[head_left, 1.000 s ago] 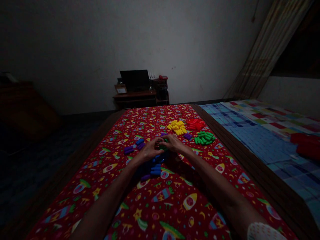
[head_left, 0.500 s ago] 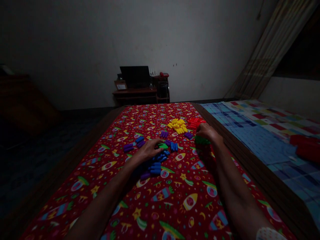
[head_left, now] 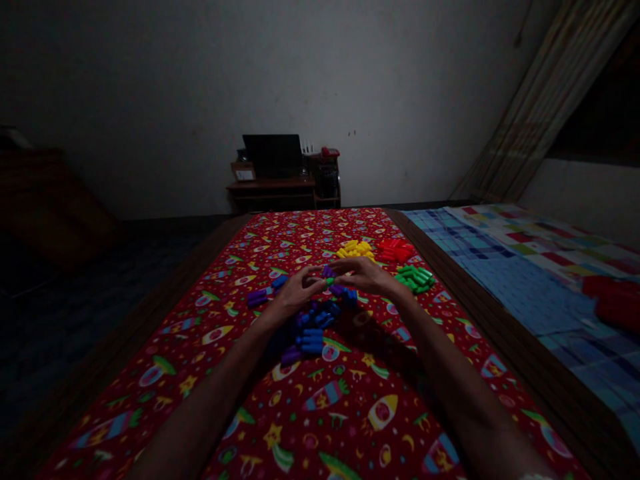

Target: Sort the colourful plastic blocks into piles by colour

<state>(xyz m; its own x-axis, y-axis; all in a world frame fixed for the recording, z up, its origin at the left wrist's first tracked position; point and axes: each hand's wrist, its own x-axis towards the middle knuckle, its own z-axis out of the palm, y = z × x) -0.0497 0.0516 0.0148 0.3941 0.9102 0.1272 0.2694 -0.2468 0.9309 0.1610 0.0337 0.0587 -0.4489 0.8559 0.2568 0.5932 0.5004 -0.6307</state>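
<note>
My left hand (head_left: 295, 293) and my right hand (head_left: 367, 275) meet over the red rocket-print cloth (head_left: 320, 400). Between their fingertips is a small green plastic piece (head_left: 329, 281), which both hands pinch. Under and in front of the hands lies a loose heap of blue and purple pieces (head_left: 313, 330). Sorted heaps lie beyond: yellow pieces (head_left: 355, 249), red pieces (head_left: 396, 250) and green pieces (head_left: 415, 279) to the right. A few purple and blue pieces (head_left: 265, 293) lie to the left.
A blue checked bedsheet (head_left: 525, 280) lies at the right, beyond a wooden edge (head_left: 480, 293), with a red object (head_left: 613, 303) on it. A desk with a dark screen (head_left: 280, 170) stands by the far wall. A curtain (head_left: 545, 100) hangs at the upper right.
My right hand has come back from the green heap at the right to meet my left hand. Both now pinch the green piece, which my left hand has raised a little.
</note>
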